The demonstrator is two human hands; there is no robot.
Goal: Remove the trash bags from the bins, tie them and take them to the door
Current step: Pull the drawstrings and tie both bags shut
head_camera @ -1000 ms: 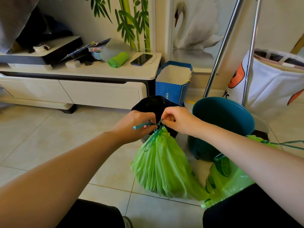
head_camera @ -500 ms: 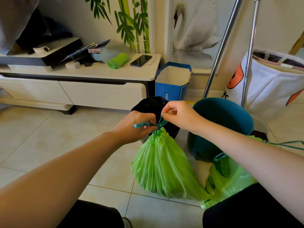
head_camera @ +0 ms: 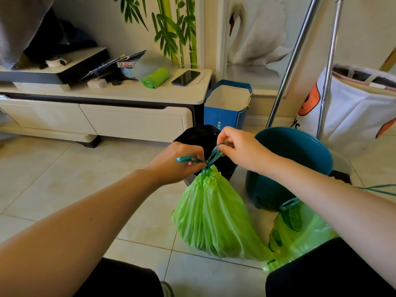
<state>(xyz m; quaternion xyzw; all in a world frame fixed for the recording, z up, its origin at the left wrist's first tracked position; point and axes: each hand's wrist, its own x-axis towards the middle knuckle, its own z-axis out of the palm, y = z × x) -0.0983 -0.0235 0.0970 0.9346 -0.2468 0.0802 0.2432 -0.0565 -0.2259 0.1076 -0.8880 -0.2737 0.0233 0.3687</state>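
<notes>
While we tie the green trash bag [head_camera: 214,213], which stands on the floor at the lower centre of the frame before the black bin [head_camera: 203,138] and the teal bin [head_camera: 300,151], we should pull the two ends of the drawstring [head_camera: 211,157] apart evenly. Our left hand [head_camera: 173,163] pinches one end with its fingers, and our right hand [head_camera: 240,148] pinches the other. The knot should sit low on the gathered neck.

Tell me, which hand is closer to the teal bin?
Right. The right hand is just beside the teal bin rim; the left hand sits farther away, over the black bin.
</notes>
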